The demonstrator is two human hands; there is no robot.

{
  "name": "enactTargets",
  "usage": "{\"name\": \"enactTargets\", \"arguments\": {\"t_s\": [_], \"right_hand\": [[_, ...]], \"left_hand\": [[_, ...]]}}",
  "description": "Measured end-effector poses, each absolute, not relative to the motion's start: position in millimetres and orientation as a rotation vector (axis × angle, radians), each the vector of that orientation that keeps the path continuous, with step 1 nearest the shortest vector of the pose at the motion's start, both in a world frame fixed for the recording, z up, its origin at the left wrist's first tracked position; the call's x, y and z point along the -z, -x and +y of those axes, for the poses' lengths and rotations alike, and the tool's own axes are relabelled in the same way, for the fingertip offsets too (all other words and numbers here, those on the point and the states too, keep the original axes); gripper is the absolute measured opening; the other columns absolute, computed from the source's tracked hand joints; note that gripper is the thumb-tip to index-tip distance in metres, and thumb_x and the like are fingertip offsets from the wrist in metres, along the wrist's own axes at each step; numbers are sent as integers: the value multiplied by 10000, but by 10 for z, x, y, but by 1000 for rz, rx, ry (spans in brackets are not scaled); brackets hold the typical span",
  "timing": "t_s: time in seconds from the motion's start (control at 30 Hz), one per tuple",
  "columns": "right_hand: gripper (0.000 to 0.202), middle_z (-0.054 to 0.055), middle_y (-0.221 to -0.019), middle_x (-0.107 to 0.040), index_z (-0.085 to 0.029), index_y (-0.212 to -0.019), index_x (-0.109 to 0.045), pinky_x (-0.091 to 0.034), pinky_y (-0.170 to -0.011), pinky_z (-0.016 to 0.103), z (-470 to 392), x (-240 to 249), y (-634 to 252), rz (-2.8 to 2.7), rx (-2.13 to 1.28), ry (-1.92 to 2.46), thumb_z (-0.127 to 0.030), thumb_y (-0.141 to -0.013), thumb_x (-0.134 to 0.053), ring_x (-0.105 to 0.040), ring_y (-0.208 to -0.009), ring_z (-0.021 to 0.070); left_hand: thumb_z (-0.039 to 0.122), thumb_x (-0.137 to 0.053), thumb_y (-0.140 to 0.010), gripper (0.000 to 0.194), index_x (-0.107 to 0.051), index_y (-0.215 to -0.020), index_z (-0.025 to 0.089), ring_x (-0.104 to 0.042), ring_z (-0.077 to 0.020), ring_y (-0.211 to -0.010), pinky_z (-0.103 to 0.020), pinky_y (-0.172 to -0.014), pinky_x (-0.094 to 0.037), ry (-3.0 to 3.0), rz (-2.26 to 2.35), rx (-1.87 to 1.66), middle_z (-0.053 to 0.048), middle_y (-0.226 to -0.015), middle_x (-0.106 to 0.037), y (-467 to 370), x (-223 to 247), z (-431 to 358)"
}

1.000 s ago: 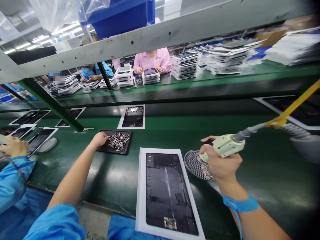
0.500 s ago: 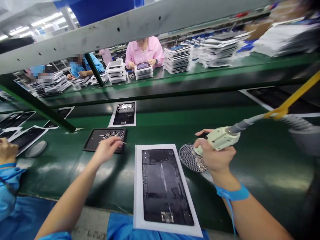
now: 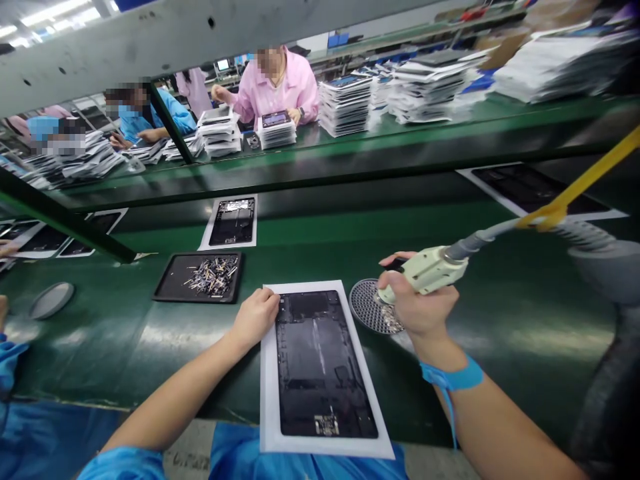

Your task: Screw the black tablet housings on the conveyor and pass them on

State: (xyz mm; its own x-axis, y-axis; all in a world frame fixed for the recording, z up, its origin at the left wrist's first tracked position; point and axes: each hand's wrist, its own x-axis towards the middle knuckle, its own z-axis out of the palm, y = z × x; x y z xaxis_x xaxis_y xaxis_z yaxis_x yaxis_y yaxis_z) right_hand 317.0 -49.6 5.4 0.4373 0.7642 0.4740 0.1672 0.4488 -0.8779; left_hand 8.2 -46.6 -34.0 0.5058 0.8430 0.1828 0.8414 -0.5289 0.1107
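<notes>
An opened tablet body (image 3: 320,360) lies on a white sheet (image 3: 269,400) in front of me. At its upper left corner is my left hand (image 3: 257,315), fingers pinched together; anything between them is too small to name. My right hand (image 3: 425,310) is wrapped round a pale green electric screwdriver (image 3: 433,270), its tip end over a round perforated dish (image 3: 367,308) of small screws. Left of the tablet, a black tray (image 3: 170,279) holds a heap of small parts (image 3: 214,275).
Another opened tablet (image 3: 233,221) lies further back, one more (image 3: 540,190) at back right. A yellow strap (image 3: 600,173) holds the tool's cable. A green post (image 3: 65,217) slants at left. Across the line, a person in pink (image 3: 280,87) sits by stacks (image 3: 345,107).
My left hand has moved from the black tray to the tablet's upper left corner. My right hand stays over the round dish with the screwdriver. The view has shifted slightly.
</notes>
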Motion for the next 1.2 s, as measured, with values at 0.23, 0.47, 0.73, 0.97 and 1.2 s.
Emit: {"name": "enactTargets", "arguments": {"t_s": [0.23, 0.47, 0.73, 0.97, 1.2], "right_hand": [[217, 15, -836, -707, -199, -987, -660, -566, -527, 327, -512, -17, -3178, -1097, -487, 1039, -265, -808, -763, -640, -532, 141], [225, 12, -837, -709, -204, -997, -642, -567, -491, 299, -498, -43, -3167, -1104, -514, 1052, -288, -811, -737, -630, -517, 126], [262, -6, -838, -694, -216, -1025, -636, -565, -517, 277, -447, 2, -3215, -1031, -452, 1053, -240, -786, -742, -626, -521, 108], [228, 3, -834, -705, -205, -992, -637, -572, -534, 283, -432, 17, -3224, -1050, -460, 1149, -245, -784, -720, -614, -510, 106], [247, 7, -841, -711, -200, -1003, -647, -564, -532, 281, -398, 96, -3230, -1020, -427, 1159, -237, -773, -729, -627, -524, 115]], "left_hand": [[158, -475, -994, 221, -672, -895, 179, -631, -215, -850, -329, -768, -502, -2757, 1624, -120, -98, -924, -677, -220, 208, -561], [283, -469, -1004, 286, -636, -1214, 183, -610, -285, -1131, -400, -912, -519, -2789, 1534, -303, -151, -1205, -672, -132, 256, -719], [376, -487, -969, 288, -668, -824, 204, -636, -212, -791, -323, -731, -494, -2375, 1491, -365, -58, -808, -679, 27, 206, -137], [437, -492, -951, 312, -661, -813, 214, -629, -183, -790, -286, -719, -462, -2303, 1334, -387, -27, -796, -665, 101, 226, -14], [421, -511, -951, 293, -654, -797, 216, -620, -178, -769, -289, -718, -451, -2300, 1328, -426, -16, -780, -659, 108, 271, -28]]}}
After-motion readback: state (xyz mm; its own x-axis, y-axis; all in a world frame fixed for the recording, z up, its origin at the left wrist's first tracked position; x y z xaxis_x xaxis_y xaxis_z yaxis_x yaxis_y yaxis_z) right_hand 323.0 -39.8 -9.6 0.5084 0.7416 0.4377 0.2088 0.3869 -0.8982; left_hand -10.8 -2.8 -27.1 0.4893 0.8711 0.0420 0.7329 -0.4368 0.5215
